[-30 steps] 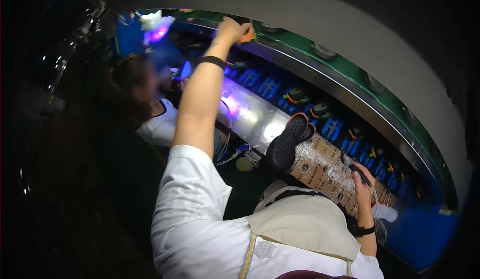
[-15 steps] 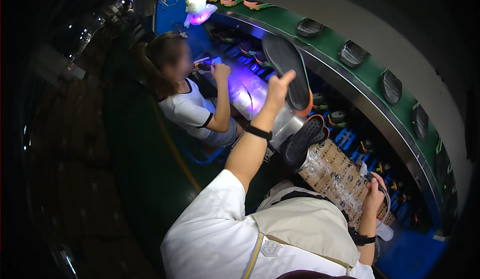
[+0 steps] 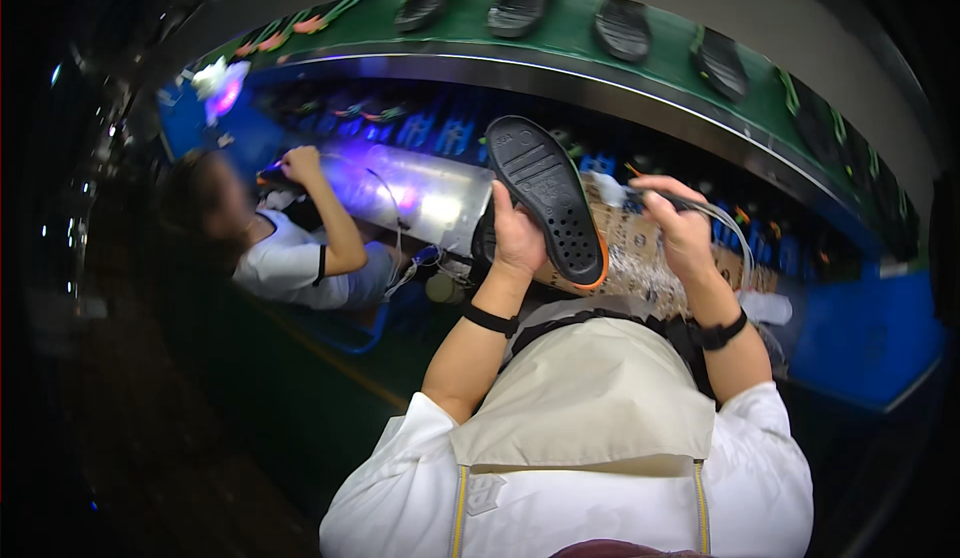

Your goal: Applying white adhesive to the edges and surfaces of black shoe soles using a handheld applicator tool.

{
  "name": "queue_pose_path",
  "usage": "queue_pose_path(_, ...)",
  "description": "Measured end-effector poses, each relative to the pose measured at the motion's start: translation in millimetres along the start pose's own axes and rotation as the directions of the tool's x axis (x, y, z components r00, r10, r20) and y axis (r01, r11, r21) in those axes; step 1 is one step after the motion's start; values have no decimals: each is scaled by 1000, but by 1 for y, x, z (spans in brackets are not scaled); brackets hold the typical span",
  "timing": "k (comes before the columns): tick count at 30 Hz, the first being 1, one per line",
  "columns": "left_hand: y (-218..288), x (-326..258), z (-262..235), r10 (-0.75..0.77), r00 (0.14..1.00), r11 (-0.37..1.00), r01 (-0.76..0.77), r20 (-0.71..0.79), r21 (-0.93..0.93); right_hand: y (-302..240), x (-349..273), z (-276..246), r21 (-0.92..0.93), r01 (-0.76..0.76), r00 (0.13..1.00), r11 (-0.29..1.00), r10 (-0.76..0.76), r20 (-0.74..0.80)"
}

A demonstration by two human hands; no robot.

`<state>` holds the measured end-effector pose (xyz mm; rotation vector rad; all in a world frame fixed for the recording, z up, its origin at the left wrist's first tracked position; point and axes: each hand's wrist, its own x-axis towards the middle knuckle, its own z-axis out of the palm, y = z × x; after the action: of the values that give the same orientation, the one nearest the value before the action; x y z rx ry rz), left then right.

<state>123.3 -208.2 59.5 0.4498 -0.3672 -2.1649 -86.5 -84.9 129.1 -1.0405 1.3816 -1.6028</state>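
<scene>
My left hand point(image 3: 518, 238) grips a black shoe sole point(image 3: 545, 193) by its left edge, holding it up in front of me. The sole stands tilted, its face of molded grooves and small round holes toward me, with an orange rim along the lower end. To its right my right hand point(image 3: 680, 228) is closed around a slim dark hand tool point(image 3: 672, 198) with a thin orange-tinted tip. A grey cable point(image 3: 740, 233) runs from this tool down past my wrist. The tool's tip is near the sole but apart from it. Behind my left hand sits another dark piece, mostly hidden.
A cardboard-covered, plastic-wrapped work surface point(image 3: 640, 248) lies beneath my hands, with a shiny metallic surface point(image 3: 440, 203) to its left. Beyond runs a green conveyor belt point(image 3: 570, 18) carrying several black soles. A co-worker point(image 3: 300, 248) sits at left under purple light. A blue panel point(image 3: 870, 338) stands right.
My left hand has brought the sole nearer, and its holed face shows instead of the smooth one. My right hand has risen toward it with the tool. The view has swung round.
</scene>
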Motion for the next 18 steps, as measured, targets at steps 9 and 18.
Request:
queue_pose_path(9, -27, -14, 27, -134, 979, 982, 110, 154, 153, -14, 34, 36, 93, 14, 999, 996, -10, -49)
queue_pose_path(18, -45, -11, 43, -69, 977, 956, 6, 202, 294, -9, 25, 37, -63, 83, 992, 995, -89, -93)
